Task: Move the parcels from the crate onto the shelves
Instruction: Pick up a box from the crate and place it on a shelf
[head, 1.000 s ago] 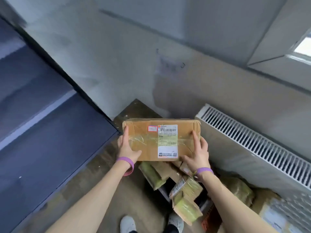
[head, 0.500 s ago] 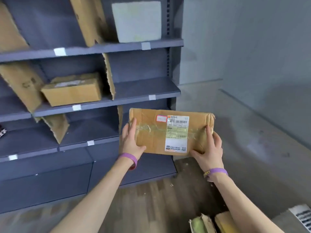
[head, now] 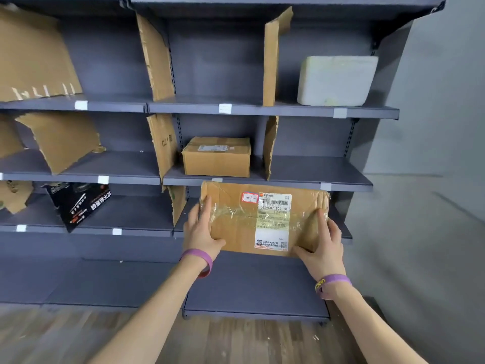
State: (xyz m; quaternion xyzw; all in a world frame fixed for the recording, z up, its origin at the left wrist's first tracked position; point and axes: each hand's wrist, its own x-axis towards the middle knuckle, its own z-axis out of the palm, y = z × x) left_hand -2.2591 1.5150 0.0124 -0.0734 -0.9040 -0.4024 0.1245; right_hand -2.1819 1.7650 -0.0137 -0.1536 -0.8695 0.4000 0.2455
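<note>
Parcel (head: 236,219) of brown cardboard, wrapped across with clear tape and bearing a white shipping label (head: 273,224), is held up in front of the grey shelves (head: 288,111). In this view its top edge lies just under the front lip of the middle board. The left hand (head: 200,229) grasps its 9 o'clock end, fingers laid up the face and thumb hooked along the near edge. The right hand (head: 324,245) clasps the 3 o'clock end the same way. Both wrists wear purple wristbands (head: 199,256).

At 12 o'clock from the parcel a smaller cardboard box (head: 216,158) sits on the middle board, between two upright cardboard dividers (head: 273,56). At 1 o'clock, one board higher, a white foam box (head: 337,80) stands in the end bay. At 9 o'clock a black box (head: 78,203) with white print leans tilted in the neighbouring bay. Wooden floor (head: 236,342) shows at 6 o'clock, below the lowest board.
</note>
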